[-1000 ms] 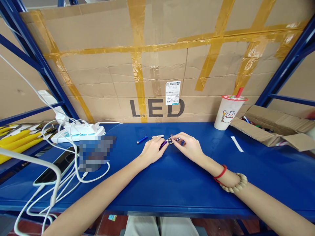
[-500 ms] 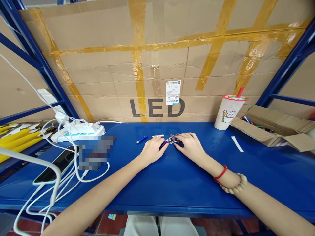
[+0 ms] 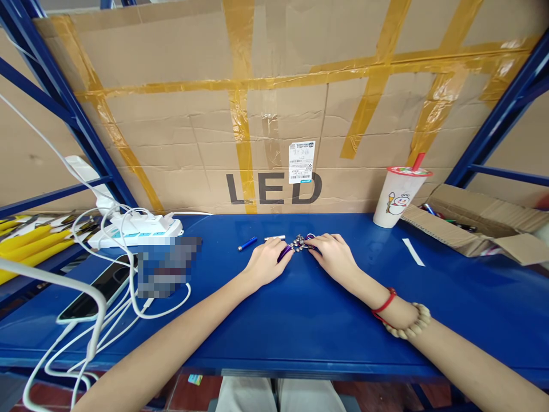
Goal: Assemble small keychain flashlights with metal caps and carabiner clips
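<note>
Between my two hands, on the blue table, lies a bunch of small purple and silver metal tubes (image 3: 297, 244), with round silver ends bunched together; their exact kind is too small to tell. My left hand (image 3: 266, 262) is closed on a purple tube at the bunch's left side. From the right, my right hand (image 3: 335, 256) pinches the bunch, its fingers hiding part of the purple pieces and a thin ring. Beside my left hand are a blue metal tube (image 3: 247, 244) and, just behind its knuckles, a silver tube (image 3: 275, 237).
A lidded paper cup (image 3: 397, 197) with a red straw stands back right, near an open cardboard box (image 3: 454, 237) and a white paper strip (image 3: 413, 252). At left are a power strip (image 3: 141, 229), white cables and a phone (image 3: 96, 294). A large carton (image 3: 189, 143) backs the table.
My right hand's fingers have shifted slightly on the bunch, and more of the purple pieces and the thin ring shows. My left hand stays in place.
</note>
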`<state>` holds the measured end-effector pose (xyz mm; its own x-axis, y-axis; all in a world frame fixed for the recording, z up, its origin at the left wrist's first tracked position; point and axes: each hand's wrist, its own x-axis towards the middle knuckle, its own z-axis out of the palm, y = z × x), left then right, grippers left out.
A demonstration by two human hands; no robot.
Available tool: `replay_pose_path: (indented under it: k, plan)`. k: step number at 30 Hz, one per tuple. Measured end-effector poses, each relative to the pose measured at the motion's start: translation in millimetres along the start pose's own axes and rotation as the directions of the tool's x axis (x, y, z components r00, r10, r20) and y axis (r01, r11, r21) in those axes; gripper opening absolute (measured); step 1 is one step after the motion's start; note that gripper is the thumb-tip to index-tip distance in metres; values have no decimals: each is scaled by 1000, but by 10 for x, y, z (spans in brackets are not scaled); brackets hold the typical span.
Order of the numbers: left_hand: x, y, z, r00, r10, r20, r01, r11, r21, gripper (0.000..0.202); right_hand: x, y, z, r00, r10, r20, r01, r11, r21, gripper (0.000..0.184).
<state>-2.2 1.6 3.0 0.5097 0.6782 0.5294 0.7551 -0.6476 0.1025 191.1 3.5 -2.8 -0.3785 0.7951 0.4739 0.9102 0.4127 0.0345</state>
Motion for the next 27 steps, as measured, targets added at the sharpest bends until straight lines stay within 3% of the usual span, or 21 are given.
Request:
replay_pose_path:
  k: [17,27]
  plan:
    - [-10,-7,4,1000,22,-15,-22,1000,-2,22,3,-17,0,998,26,-55,-24,999,39,18]
    - [-14,-20,22,999,34,-35,-35,999,-21,21,7,-57,-41,996,47,-76,-26,966,257,12]
